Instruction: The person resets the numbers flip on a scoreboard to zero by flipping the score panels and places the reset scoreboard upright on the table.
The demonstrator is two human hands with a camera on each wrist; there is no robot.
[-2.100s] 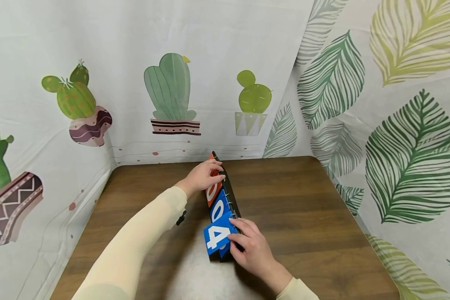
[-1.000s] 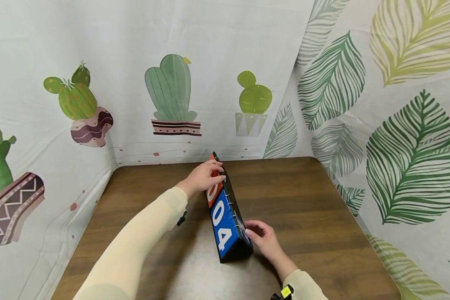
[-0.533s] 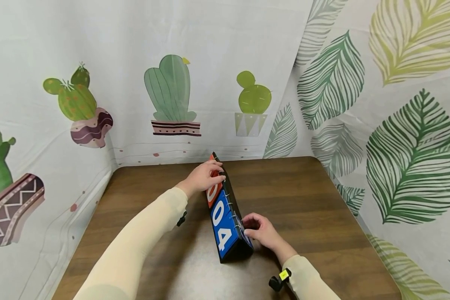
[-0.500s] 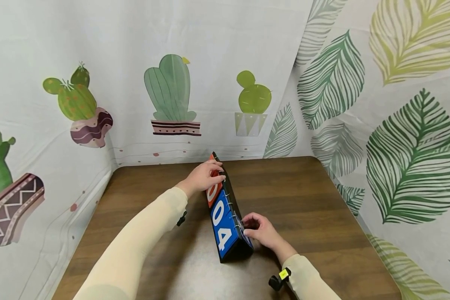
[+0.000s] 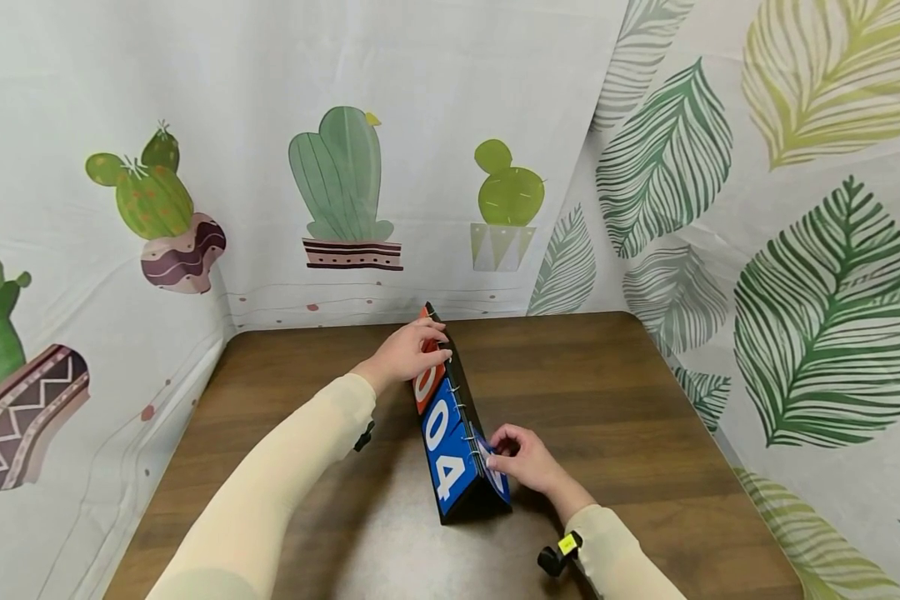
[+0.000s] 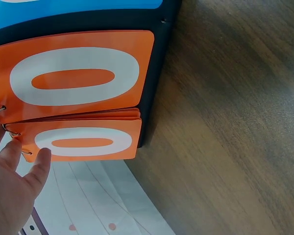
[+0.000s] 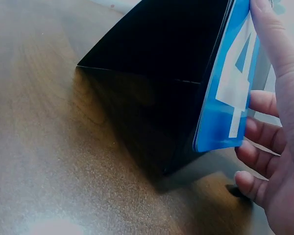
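A black tent-shaped flip scoreboard (image 5: 461,392) stands on the table. Red-orange and blue number cards hang from rings along its ridge. My left hand (image 5: 408,354) grips the ridge at the far end, fingers over the top. In the left wrist view its fingertips lie by the rings and on an orange card (image 6: 88,142) reading 0. The near side shows a blue 0 (image 5: 437,423) and a blue 4 (image 5: 447,477). On the other side, my right hand (image 5: 528,462) pinches a blue card (image 5: 497,479); a white 4 shows on the blue card (image 7: 228,98) in the right wrist view.
The scoreboard stands mid-way on a brown wooden table (image 5: 607,400). White cloth with cactus prints (image 5: 427,167) hangs behind it, and a leaf-print cloth (image 5: 855,333) hangs to the right. A black band with a yellow tag (image 5: 567,546) sits on the right wrist.
My right hand has left the front blue card, which lies flat as 4, and gone to the back. Since half a second ago the back card stands out from the board. My left hand stays put.
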